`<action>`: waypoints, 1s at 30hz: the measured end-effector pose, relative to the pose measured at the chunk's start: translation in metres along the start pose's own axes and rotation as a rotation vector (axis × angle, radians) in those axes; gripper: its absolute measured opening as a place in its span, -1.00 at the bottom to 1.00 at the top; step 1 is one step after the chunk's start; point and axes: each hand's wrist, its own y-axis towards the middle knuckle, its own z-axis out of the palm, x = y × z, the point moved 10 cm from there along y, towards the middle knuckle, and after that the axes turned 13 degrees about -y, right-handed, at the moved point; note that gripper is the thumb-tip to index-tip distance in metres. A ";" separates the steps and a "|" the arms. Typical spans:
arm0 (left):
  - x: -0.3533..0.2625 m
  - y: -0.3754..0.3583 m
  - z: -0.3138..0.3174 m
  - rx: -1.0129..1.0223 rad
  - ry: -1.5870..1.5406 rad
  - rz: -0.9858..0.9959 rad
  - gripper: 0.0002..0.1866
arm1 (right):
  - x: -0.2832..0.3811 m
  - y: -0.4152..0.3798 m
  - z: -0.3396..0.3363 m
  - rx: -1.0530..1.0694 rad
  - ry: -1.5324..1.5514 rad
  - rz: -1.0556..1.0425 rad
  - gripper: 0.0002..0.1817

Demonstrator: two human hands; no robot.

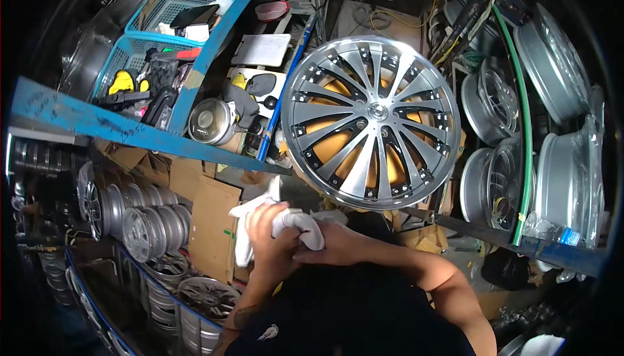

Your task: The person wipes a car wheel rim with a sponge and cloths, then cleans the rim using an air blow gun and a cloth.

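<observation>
A white cloth (244, 242) is bunched between my two hands, close in front of my chest. My left hand (268, 231) is closed round its left part, with one end sticking up past the fingers. My right hand (328, 242) grips the folded part on the other side; its fingers are partly hidden by the cloth. Just beyond the hands, a large multi-spoke alloy wheel (378, 112) lies face up, with a polished rim and black gaps edged by small bolts. Neither hand touches the wheel. Something yellow-orange shows between its spokes.
Blue shelving (130, 132) on the left bears turquoise baskets (140, 43) of tools and a notebook (260, 49). More wheels stand racked at right (491, 102) and lower left (146, 232). Cardboard (214, 229) leans at left. A green hose (525, 128) hangs at right.
</observation>
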 end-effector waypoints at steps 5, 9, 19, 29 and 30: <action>0.078 -0.048 0.035 0.198 -0.946 -0.427 -0.63 | 0.010 -0.005 -0.013 -0.120 -0.197 0.151 -0.67; 0.067 -0.031 0.048 0.473 -0.831 -0.460 -0.50 | 0.000 -0.028 -0.039 -0.183 -0.289 0.225 -0.70; 0.098 -0.013 0.063 0.275 -1.266 -0.617 -0.66 | -0.058 0.013 -0.025 -0.280 0.568 0.076 -0.36; 0.105 0.046 0.067 0.353 -1.326 -0.597 -0.56 | -0.060 0.005 -0.038 -0.085 0.854 0.286 -0.15; 0.101 0.054 0.063 0.359 -1.324 -0.582 -0.55 | -0.064 0.002 -0.038 -0.103 0.774 0.282 -0.18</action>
